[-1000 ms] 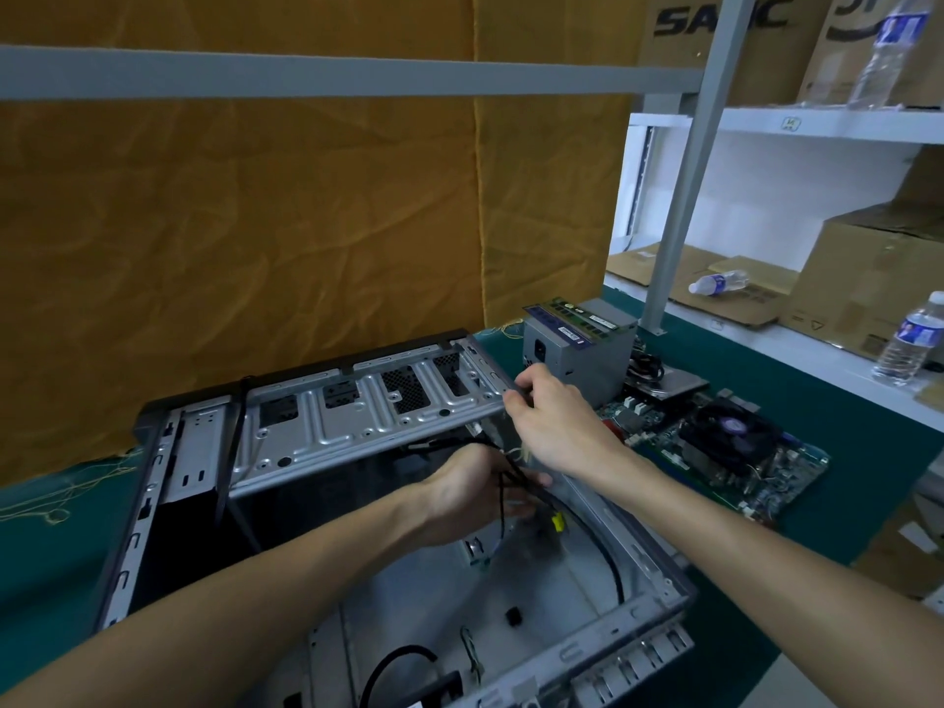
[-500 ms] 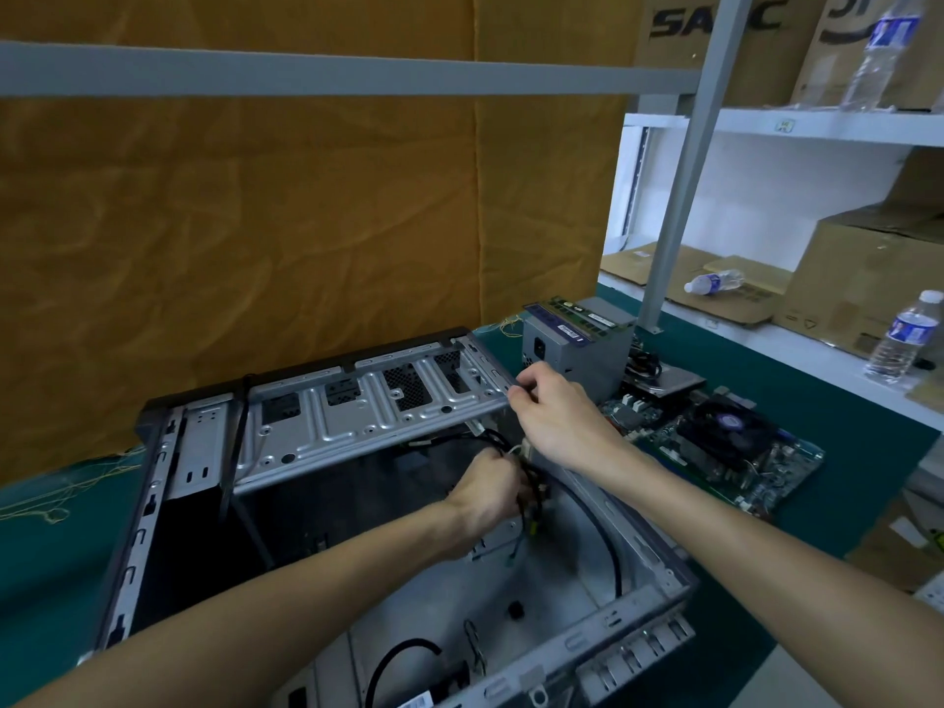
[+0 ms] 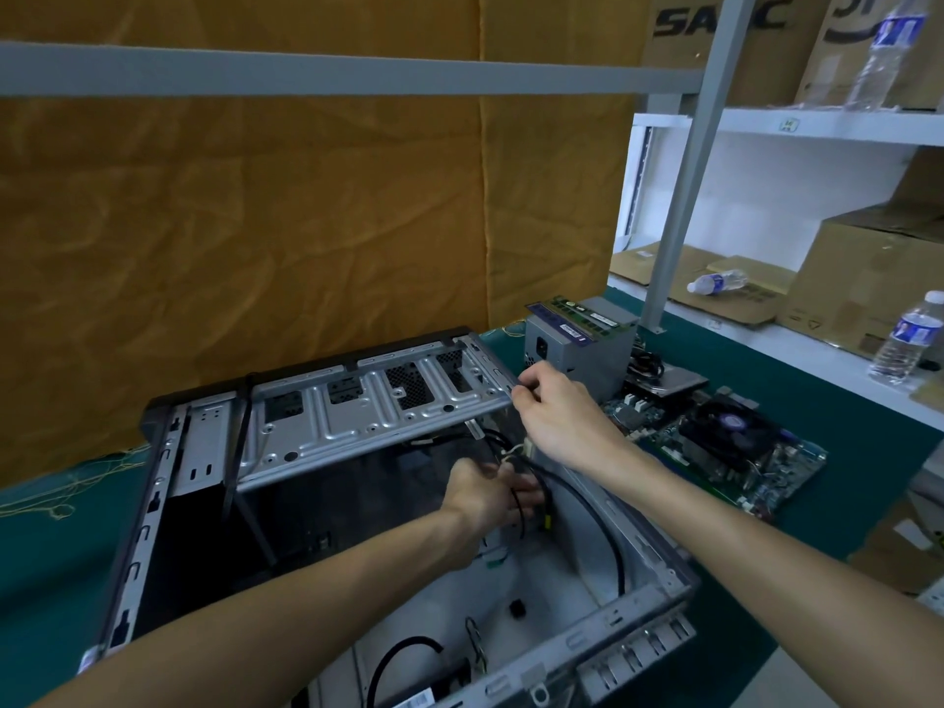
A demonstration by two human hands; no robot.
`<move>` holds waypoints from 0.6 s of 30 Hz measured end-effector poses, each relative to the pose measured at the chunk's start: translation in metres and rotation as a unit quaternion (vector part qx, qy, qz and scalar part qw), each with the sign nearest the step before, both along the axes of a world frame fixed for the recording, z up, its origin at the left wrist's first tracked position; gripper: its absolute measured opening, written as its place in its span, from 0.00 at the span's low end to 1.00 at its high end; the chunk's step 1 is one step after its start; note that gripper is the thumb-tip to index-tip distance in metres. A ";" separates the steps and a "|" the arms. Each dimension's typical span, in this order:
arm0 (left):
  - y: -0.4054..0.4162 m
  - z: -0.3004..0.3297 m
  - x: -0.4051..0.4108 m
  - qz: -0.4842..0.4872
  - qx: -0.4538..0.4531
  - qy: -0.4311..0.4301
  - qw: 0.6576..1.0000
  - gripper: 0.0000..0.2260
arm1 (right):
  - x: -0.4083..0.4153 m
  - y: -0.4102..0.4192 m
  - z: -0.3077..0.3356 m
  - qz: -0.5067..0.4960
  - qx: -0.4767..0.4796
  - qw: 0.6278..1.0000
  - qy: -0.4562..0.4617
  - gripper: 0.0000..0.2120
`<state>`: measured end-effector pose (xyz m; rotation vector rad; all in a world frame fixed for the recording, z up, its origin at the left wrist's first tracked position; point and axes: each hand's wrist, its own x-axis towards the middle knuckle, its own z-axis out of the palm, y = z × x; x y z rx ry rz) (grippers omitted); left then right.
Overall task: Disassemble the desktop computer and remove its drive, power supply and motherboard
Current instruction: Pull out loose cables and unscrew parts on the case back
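Gripping cables (image 3: 531, 482), left hand (image 3: 485, 495) half-hidden

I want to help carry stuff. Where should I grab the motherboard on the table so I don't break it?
Probably hold the motherboard by its bare side edges, one hand on each, coming in from the table's open front. It lies flat with the fan on top, so its edges are the only plain parts. Its far end sits close to the power supply, so that side is crowded.
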<state>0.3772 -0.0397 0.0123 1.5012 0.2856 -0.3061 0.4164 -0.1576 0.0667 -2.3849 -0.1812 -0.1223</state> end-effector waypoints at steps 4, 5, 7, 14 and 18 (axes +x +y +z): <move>0.001 0.000 0.001 0.016 -0.013 -0.003 1.000 0.07 | 0.001 0.001 -0.001 0.001 0.000 1.000 -0.006 0.08; 0.001 0.001 0.002 0.022 -0.018 -0.005 1.000 0.07 | 0.001 0.000 -0.001 0.000 -0.001 1.000 -0.007 0.08; 0.001 0.001 0.003 0.029 0.023 -0.026 0.999 0.07 | 0.002 0.000 -0.001 0.000 -0.003 1.000 -0.009 0.08; -0.002 -0.001 0.002 -0.155 0.371 -0.181 0.898 0.14 | 0.004 0.001 -0.001 -0.002 -0.006 1.000 -0.005 0.09; 0.009 0.017 -0.001 -0.288 0.477 -0.154 0.816 0.06 | 0.001 0.002 0.000 0.003 -0.054 0.998 -0.020 0.10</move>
